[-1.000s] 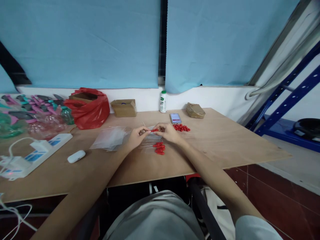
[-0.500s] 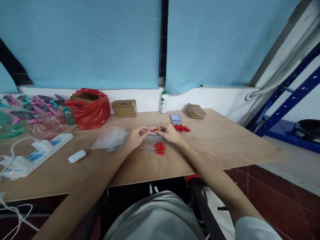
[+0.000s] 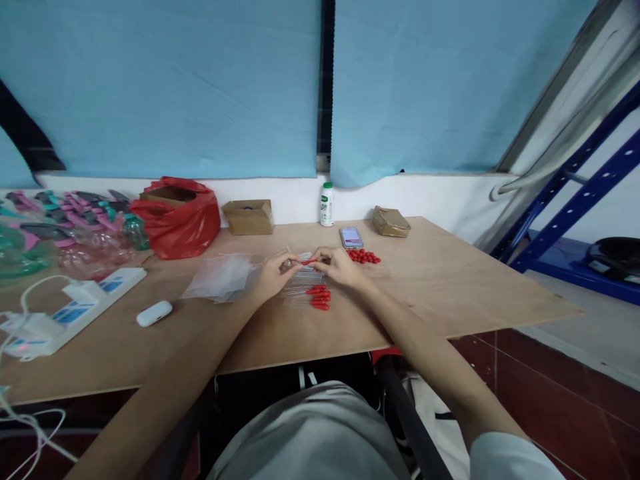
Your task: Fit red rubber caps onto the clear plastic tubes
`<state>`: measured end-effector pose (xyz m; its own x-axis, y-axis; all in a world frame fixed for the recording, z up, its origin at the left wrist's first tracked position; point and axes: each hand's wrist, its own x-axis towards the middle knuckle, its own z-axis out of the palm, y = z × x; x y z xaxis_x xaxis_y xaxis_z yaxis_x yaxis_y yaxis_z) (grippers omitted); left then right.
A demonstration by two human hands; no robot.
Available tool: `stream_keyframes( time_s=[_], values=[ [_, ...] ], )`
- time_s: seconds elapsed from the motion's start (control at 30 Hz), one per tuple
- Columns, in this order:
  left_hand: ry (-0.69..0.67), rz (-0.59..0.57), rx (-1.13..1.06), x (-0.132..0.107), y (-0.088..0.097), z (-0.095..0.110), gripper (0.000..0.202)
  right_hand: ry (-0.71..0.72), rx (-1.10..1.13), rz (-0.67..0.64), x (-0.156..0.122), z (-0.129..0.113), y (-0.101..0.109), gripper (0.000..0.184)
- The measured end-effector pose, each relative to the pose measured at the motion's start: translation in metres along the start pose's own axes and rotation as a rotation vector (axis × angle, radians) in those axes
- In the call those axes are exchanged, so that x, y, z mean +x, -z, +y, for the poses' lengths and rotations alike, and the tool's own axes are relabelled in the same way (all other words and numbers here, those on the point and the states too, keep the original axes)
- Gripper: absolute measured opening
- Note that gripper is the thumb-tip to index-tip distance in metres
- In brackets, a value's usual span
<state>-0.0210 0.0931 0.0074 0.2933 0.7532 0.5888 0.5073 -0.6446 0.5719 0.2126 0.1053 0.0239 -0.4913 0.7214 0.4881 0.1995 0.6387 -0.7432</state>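
My left hand and my right hand meet over the middle of the wooden table. Both pinch one thin clear dropper with a red bulb between their fingertips. Just below them lies a short row of clear droppers with red bulbs. A small heap of loose red bulbs sits right of my right hand. A pile of clear plastic bags lies left of my left hand.
A phone, a white bottle and two brown boxes stand at the back. A red bag, packaged bottles, a power strip and a white case are left. Blue shelving stands right.
The hands have drawn slightly closer together on the dropper; otherwise almost nothing has moved.
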Motion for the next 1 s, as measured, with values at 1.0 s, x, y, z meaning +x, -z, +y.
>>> stream_keyframes(
  time_s=[1.0],
  values=[
    [0.004,-0.077,0.209,0.003,0.007,-0.005,0.038,0.026,-0.297,-0.224,0.001,0.010,0.001,0.015]
  ],
)
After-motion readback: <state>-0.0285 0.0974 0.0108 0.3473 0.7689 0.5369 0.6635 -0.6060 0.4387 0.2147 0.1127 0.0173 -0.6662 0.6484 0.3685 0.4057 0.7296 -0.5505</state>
